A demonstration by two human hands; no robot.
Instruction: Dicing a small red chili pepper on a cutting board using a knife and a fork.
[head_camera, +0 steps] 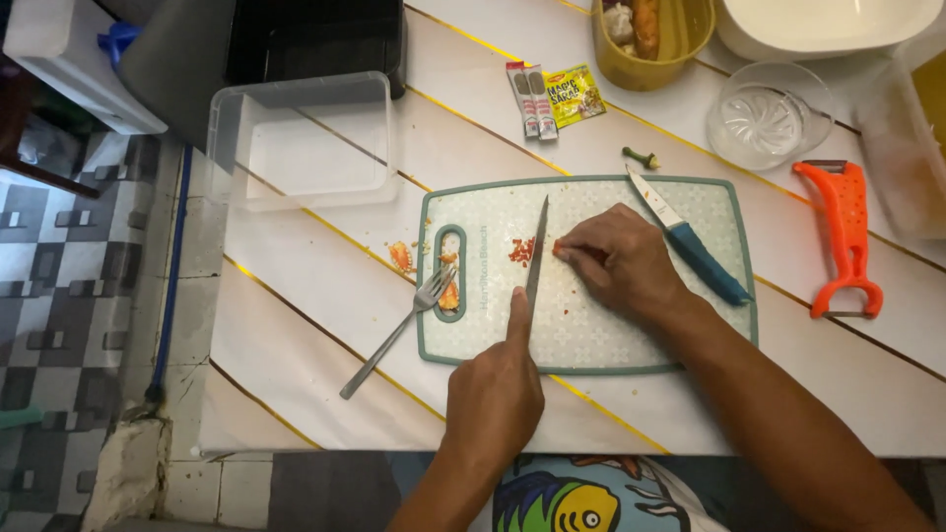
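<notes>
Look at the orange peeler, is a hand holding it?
No, the orange peeler lies alone on the table, away from the right hand on the cutting board.

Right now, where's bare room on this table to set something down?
Free: table near-left, below the fork; the strip between clear tub and cutting board; near-right, below the orange peeler. Crowded: far-right edge with yellow container and glass juicer.

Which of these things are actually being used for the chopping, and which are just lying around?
In use: left hand, knife, right hand, red chopped bits, cutting board.

Lying about: blue-handled knife, fork, orange peeler, clear container, sachets.
</notes>
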